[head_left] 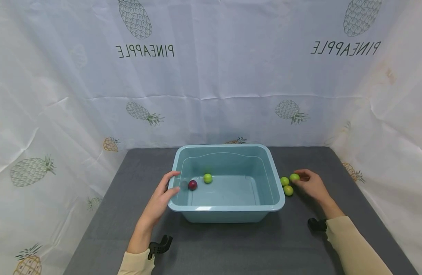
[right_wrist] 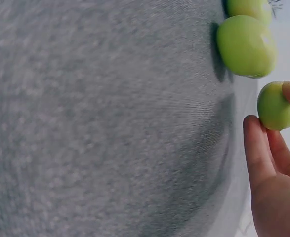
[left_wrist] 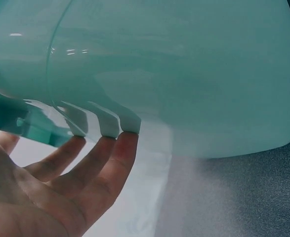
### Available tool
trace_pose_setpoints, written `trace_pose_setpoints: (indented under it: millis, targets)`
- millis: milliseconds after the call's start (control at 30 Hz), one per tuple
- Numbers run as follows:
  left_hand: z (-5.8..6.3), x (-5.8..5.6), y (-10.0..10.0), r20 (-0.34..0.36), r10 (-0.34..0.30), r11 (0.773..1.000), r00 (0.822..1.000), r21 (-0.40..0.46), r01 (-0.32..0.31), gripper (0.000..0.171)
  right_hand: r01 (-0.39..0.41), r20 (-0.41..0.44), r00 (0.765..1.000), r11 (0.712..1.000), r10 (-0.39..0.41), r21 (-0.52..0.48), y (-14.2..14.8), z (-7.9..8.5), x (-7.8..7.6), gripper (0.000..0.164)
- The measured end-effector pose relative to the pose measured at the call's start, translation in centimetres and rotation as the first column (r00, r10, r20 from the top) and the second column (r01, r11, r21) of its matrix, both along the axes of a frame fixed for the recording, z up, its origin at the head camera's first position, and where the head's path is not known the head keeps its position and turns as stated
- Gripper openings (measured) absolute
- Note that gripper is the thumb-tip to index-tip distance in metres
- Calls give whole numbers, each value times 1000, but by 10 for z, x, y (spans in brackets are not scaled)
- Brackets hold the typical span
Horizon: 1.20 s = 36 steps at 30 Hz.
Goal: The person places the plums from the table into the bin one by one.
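Observation:
My left hand (head_left: pixel 158 200) holds the left rim of a light blue plastic basin (head_left: pixel 226 208). In the left wrist view, its fingertips (left_wrist: pixel 129 140) press the basin's outer wall (left_wrist: pixel 209 74) from outside. Right of the basin, my right hand (head_left: pixel 313 186) pinches a small round green fruit (head_left: pixel 294 177) between thumb and fingers; the right wrist view shows this green fruit (right_wrist: pixel 275 106) close up. Beside it lie two more green fruits (head_left: pixel 284 181) (head_left: pixel 288 190), near the basin's right side. Inside the basin are a dark red round fruit (head_left: pixel 192 185) and a green one (head_left: pixel 207 178).
A dark grey cloth covers the table (head_left: pixel 224 248) under the basin. White curtains (head_left: pixel 224 76) printed with pineapples stand behind the table and along both sides. Each wrist wears a black strap mount (head_left: pixel 160 245).

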<state>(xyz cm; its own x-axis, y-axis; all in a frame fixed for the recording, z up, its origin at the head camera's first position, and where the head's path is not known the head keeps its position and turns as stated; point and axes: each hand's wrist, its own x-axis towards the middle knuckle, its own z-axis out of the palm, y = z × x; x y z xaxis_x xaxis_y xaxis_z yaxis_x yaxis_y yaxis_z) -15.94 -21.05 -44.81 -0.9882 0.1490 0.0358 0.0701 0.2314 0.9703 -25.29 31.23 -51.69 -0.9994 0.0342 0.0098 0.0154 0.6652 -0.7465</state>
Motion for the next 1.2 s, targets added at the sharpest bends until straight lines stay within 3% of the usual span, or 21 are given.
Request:
trace_pose_setpoints:
  millis: [367, 867, 1200]
  targets:
    - [1, 0, 1, 3, 1, 1000, 1000, -2, -1, 44, -23, -7, 1000, 998, 22, -64, -1, 18, 2, 48]
    - [-1, -2, 2, -2, 7, 1000, 1000, -6, -7, 44, -59, -85, 995, 993, 51, -104, -9, 46, 11, 45]
    - [-1, -1, 1, -7, 0, 1000, 1000, 3, 0, 44, -124, -135, 985, 987, 109, -107, -14, 64, 12, 47]
